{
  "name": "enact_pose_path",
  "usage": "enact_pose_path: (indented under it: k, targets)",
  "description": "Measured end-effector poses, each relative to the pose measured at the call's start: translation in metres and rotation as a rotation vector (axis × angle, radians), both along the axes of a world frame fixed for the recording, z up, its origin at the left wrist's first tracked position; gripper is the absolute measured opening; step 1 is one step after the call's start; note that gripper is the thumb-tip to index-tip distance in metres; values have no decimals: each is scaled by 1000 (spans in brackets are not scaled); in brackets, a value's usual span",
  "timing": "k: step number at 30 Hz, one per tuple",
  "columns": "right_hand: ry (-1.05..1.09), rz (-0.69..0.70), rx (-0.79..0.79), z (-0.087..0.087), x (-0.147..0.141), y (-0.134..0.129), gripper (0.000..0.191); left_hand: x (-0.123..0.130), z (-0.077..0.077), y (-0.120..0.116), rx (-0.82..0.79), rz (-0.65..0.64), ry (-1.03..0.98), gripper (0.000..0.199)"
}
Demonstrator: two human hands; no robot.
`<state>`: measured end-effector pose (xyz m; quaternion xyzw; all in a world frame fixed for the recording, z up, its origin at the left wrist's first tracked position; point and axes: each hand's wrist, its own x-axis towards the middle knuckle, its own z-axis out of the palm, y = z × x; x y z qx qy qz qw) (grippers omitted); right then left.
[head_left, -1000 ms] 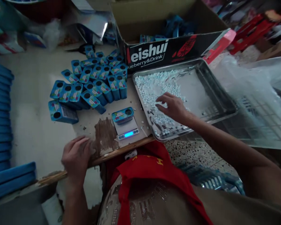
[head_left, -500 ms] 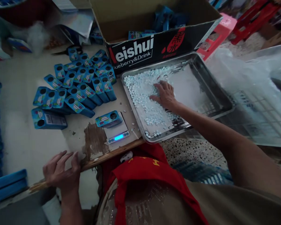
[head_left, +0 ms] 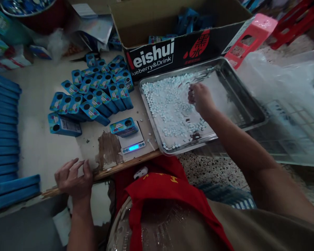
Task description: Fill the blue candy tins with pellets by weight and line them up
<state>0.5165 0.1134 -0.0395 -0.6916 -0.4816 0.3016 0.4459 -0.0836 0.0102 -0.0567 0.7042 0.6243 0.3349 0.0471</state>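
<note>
From my remote seat, I see the right hand (head_left: 201, 98) over the metal tray (head_left: 238, 94), its fingers curled inward; motion blurs them, so I can't tell whether they are closed on any of the pale tablets (head_left: 159, 101) lying mostly along the tray's left side. The left hand (head_left: 74, 177) rests at the front edge of the desk (head_left: 44, 139), its fingers loosely apart.

Between the hands, a small scale (head_left: 132, 143) with a lit blue display carries one blue pack (head_left: 124, 128). The desk is pale, its front edge raw wood, with a worn brown patch (head_left: 108, 150) just left of the scale. Beyond it stand clustered blue packs (head_left: 99, 92), and a long blue row (head_left: 2, 129) lines the far left.

Behind the tray sits a cardboard box (head_left: 157, 57) holding more blue packs. To the right I see a pink stool (head_left: 251, 40), a red stool (head_left: 294, 26), clear plastic (head_left: 269, 73) and speckled floor (head_left: 205, 169). The room is dim.
</note>
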Motion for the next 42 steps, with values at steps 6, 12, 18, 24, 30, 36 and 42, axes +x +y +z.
enact_pose_path:
  k: [6, 12, 18, 24, 30, 36, 42]
  targets:
    - [449, -137, -39, 7, -35, -19, 41, -3, -11, 0, 73, -26, 27, 24]
    - [1051, -367, -188, 31, -88, -55, 27, 5, -27, 5, 85, 60, 14, 28]
    - [976, -358, -383, 63, -100, -64, 37, 9, -42, -3, 50, 95, 3, 30]
    - [911, -264, -446, 86, -130, -55, 42, 7, -48, -10, 41, 63, -30, 27]
    - [734, 39, -376, 98, -151, -34, 26, 9, -49, -11, 84, 76, -44, 23]
    - [491, 512, -321, 109, -170, -33, 21, 9, -48, -13, 99, 44, -36, 21]
    - [98, 746, -254, 115, -194, -21, 24, 7, -50, -12, 109, 38, -17, 19]
